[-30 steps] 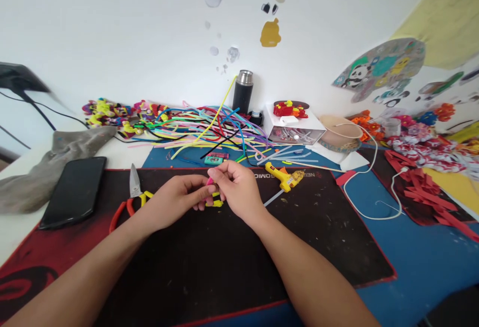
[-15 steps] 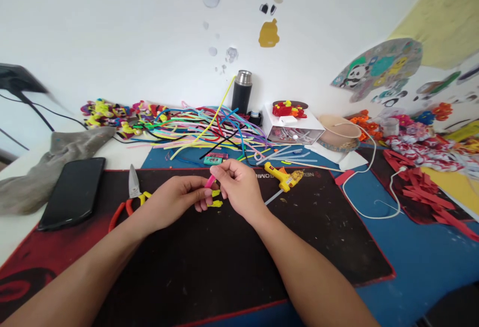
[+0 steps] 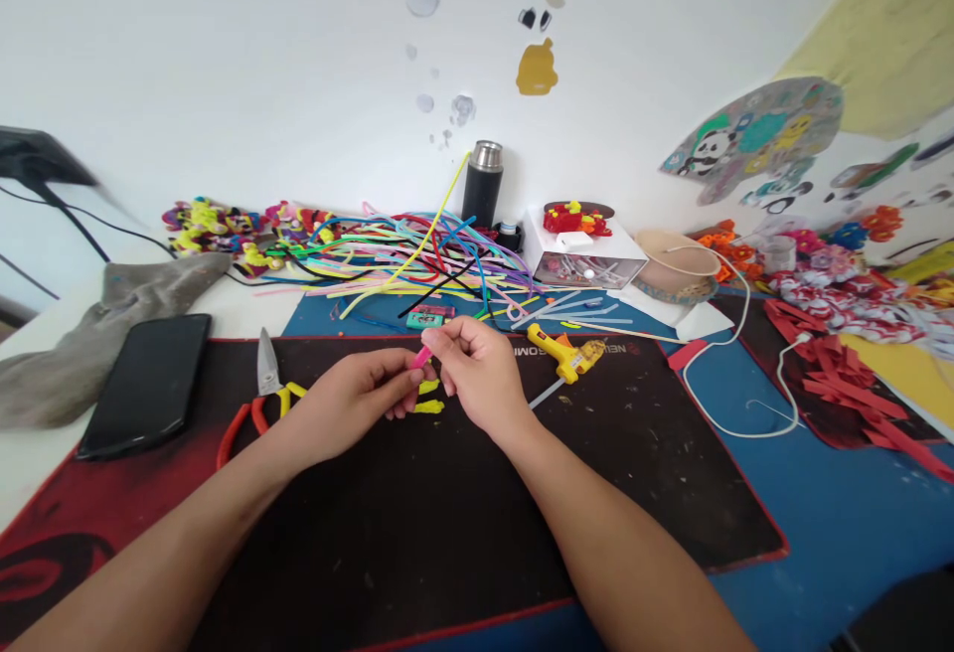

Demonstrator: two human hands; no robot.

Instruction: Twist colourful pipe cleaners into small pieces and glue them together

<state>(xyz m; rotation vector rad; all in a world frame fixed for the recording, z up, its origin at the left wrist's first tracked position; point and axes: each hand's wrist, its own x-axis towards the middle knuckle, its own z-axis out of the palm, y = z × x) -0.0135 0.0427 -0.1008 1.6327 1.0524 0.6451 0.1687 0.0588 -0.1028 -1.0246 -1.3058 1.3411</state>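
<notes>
Between my two hands, over the dark mat (image 3: pixel 417 513), is a short pink pipe cleaner piece (image 3: pixel 422 358). My left hand (image 3: pixel 380 386) pinches its lower end between thumb and fingers. The thumb and forefinger of my right hand (image 3: pixel 477 369) close on its upper end, and fingers cover part of it. Just behind the fingertips, small yellow pipe cleaner pieces (image 3: pixel 428 407) lie on the mat, partly hidden. To the left are scissors (image 3: pixel 268 366) with red and yellow handles, partly behind my left forearm. A yellow glue gun (image 3: pixel 567 354) rests to the right.
A heap of coloured pipe cleaners (image 3: pixel 417 254) lies at the back before a black thermos (image 3: pixel 482 185). A white box (image 3: pixel 581 259) stands beside it. At left is a black phone (image 3: pixel 145 386); at right are a white cable (image 3: pixel 734 430) and red strips (image 3: pixel 842 374).
Both hands keep their grip on the pink piece, which has turned slightly between the fingers. The other things stay where they were.
</notes>
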